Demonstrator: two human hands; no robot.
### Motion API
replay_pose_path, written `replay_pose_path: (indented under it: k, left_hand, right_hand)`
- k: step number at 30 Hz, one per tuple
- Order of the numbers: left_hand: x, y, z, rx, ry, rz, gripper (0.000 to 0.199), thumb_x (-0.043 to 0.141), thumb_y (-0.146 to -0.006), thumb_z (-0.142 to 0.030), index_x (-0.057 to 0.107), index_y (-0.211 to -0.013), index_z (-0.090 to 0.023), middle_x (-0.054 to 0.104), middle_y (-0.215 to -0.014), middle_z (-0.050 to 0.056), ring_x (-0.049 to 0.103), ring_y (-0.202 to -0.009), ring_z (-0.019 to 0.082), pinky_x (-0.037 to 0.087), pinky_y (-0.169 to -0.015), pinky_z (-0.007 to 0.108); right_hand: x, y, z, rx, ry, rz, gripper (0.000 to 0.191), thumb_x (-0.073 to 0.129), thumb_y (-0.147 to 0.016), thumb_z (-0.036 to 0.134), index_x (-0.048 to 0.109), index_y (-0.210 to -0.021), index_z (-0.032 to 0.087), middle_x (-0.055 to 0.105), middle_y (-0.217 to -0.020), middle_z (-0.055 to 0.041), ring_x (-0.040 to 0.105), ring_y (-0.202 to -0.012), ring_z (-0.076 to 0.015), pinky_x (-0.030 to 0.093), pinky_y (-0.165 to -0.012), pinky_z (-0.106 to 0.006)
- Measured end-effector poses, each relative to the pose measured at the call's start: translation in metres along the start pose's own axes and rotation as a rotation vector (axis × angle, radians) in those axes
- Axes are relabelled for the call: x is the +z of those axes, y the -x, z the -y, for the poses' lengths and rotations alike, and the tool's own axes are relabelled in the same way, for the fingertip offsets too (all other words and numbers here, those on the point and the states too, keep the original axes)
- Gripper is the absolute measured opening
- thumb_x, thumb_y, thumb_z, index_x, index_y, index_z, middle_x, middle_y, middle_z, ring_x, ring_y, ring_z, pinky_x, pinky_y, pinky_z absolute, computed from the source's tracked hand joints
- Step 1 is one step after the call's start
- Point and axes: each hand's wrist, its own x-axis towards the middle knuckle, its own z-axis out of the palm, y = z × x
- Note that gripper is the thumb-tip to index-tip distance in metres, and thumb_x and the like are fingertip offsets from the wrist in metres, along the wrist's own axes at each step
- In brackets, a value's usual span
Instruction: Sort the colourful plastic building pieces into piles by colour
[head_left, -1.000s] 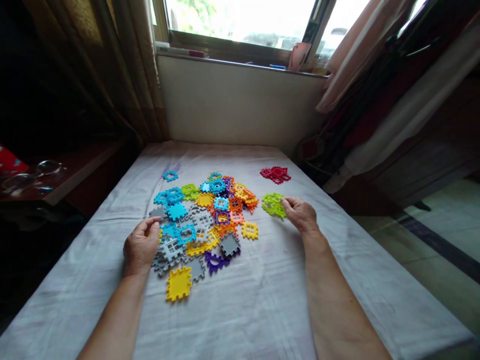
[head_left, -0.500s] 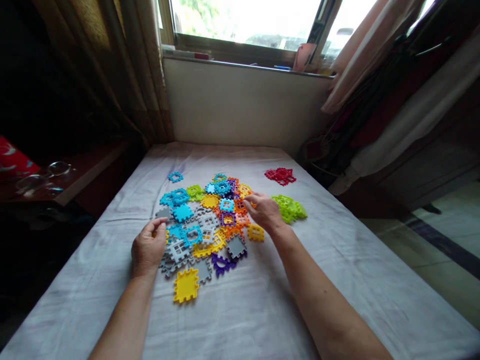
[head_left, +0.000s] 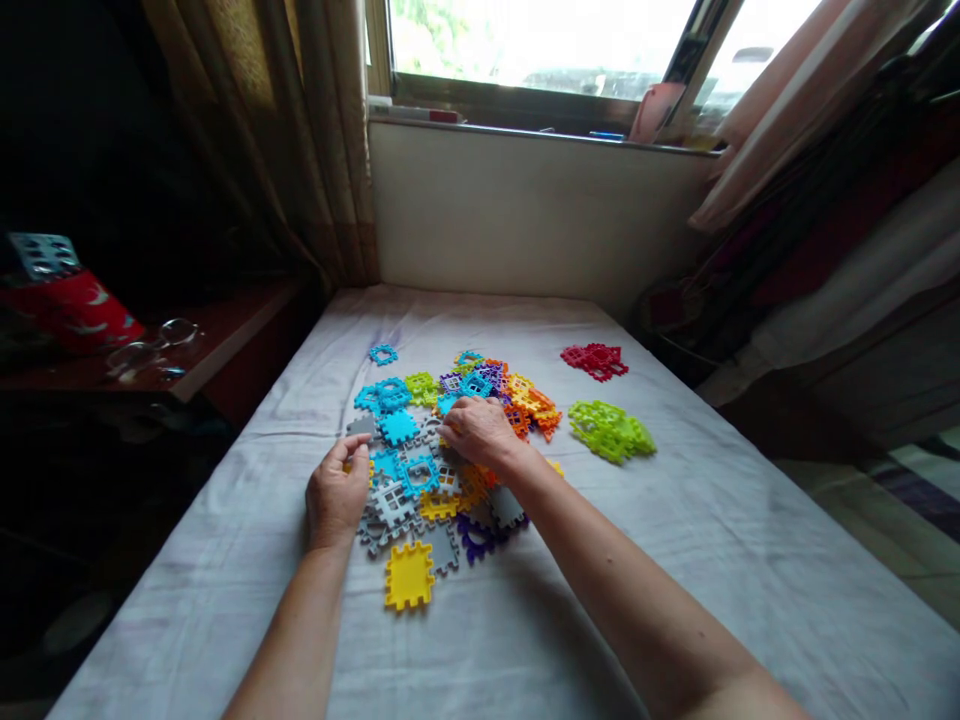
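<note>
A loose heap of plastic interlocking tiles [head_left: 399, 428] in blue, grey, yellow, orange and purple lies on the sheet. At its left edge rests my left hand [head_left: 336, 492], its fingers curled, with parts of a yellow tile [head_left: 370, 472] showing around thumb and fingers. My right hand [head_left: 480, 432] reaches over the middle of the heap, fingers bent down and together; what they grip is hidden. Closest to me lies a solid yellow tile [head_left: 409, 577], beside a grey one [head_left: 443, 548] and a purple one [head_left: 475, 538].
Apart from the heap, on the right, sit a pile of lime-green tiles [head_left: 611, 432] and a pile of red tiles [head_left: 596, 361]. One blue frame tile [head_left: 383, 355] lies alone at the back left. Glasses [head_left: 154, 345] and a red container [head_left: 82, 310] stand on the left-hand table.
My right hand has moved left from the orange tiles to the middle of the heap. My left hand keeps its place by the heap. The whole view has shifted slightly.
</note>
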Motion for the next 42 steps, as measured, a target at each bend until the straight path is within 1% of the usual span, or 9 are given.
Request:
replay_pose_path:
  k: [4,12,16,20,26,30,34,38,42]
  left_hand:
    - [0.000,0.000,0.000,-0.004,-0.007,-0.001,0.032,0.052,-0.079,-0.041,0.075,-0.093,-0.025,0.073,-0.077,0.001,0.063,-0.065,0.017,0.046,-0.061,0.026]
    - [-0.001,0.000,-0.004,-0.004,0.013,0.002,0.032,0.051,-0.079,-0.041,0.075,-0.092,-0.024,0.074,-0.077,0.002,0.063,-0.063,0.017,0.047,-0.059,0.026]
    - [-0.001,0.000,-0.002,0.003,0.019,-0.005,0.030,0.052,-0.080,-0.039,0.075,-0.091,-0.024,0.074,-0.076,0.002,0.063,-0.063,0.017,0.048,-0.060,0.026]
    - [-0.001,0.000,-0.001,0.006,0.015,0.000,0.029,0.053,-0.079,-0.039,0.075,-0.091,-0.025,0.075,-0.080,0.002,0.065,-0.067,0.017,0.049,-0.063,0.026]
    - [-0.002,-0.001,-0.003,-0.019,-0.010,0.002,0.031,0.052,-0.078,-0.041,0.075,-0.092,-0.024,0.071,-0.071,0.000,0.059,-0.058,0.015,0.044,-0.056,0.025]
    - [-0.003,-0.002,-0.006,-0.031,-0.028,0.011,0.034,0.052,-0.076,-0.043,0.075,-0.091,-0.024,0.066,-0.063,-0.001,0.054,-0.053,0.015,0.041,-0.053,0.025]
    - [-0.004,-0.002,-0.008,-0.055,-0.038,0.019,0.034,0.052,-0.075,-0.043,0.075,-0.091,-0.024,0.064,-0.061,-0.001,0.053,-0.054,0.016,0.040,-0.052,0.026]
    - [-0.004,-0.003,-0.008,-0.060,-0.049,0.026,0.034,0.052,-0.074,-0.043,0.075,-0.092,-0.024,0.065,-0.063,-0.001,0.055,-0.056,0.016,0.041,-0.054,0.026]
    - [-0.004,-0.004,-0.006,-0.052,-0.043,0.004,0.033,0.053,-0.074,-0.042,0.074,-0.092,-0.024,0.069,-0.071,0.001,0.060,-0.064,0.017,0.045,-0.059,0.026]
  right_hand:
    - [-0.013,-0.014,0.000,0.086,0.022,-0.024,0.041,0.039,-0.099,0.039,0.076,-0.090,0.022,0.075,-0.095,-0.0097,0.066,-0.090,-0.0223,0.043,-0.082,-0.034]
    - [-0.001,-0.085,0.002,-0.027,-0.016,-0.081,0.048,0.060,-0.087,0.036,0.058,-0.134,0.026,0.062,-0.135,-0.0071,0.049,-0.126,-0.0268,0.039,-0.100,-0.042]
    - [0.010,-0.093,0.011,0.003,0.005,-0.006,0.036,0.056,-0.089,0.034,0.066,-0.122,0.025,0.068,-0.125,-0.0084,0.054,-0.118,-0.0269,0.038,-0.098,-0.042]
    - [0.009,-0.086,0.013,0.015,-0.008,-0.115,0.028,0.048,-0.093,0.026,0.073,-0.105,0.024,0.071,-0.118,-0.0076,0.058,-0.111,-0.0256,0.039,-0.095,-0.040]
    - [-0.006,-0.048,-0.022,0.237,-0.274,-0.396,0.032,0.044,-0.097,0.031,0.068,-0.118,0.026,0.070,-0.119,-0.0054,0.064,-0.103,-0.0190,0.045,-0.089,-0.028]
    - [-0.008,0.012,-0.076,0.497,-0.442,-0.557,0.037,0.052,-0.091,0.035,0.063,-0.124,0.022,0.076,-0.095,-0.0045,0.069,-0.083,-0.0187,0.048,-0.076,-0.027]
    - [0.001,0.079,-0.143,0.733,-0.466,-0.736,0.031,0.052,-0.084,0.038,0.070,-0.102,0.019,0.076,-0.086,-0.0070,0.068,-0.076,-0.0204,0.049,-0.071,-0.029]
    - [0.017,0.117,-0.194,0.934,-0.515,-0.724,0.034,0.053,-0.078,0.040,0.072,-0.094,0.016,0.073,-0.076,-0.0082,0.066,-0.069,-0.0217,0.047,-0.065,-0.030]
    - [0.029,0.122,-0.210,0.931,-0.599,-0.643,0.033,0.055,-0.073,0.041,0.073,-0.087,0.017,0.073,-0.071,-0.0064,0.064,-0.064,-0.0200,0.047,-0.061,-0.029]
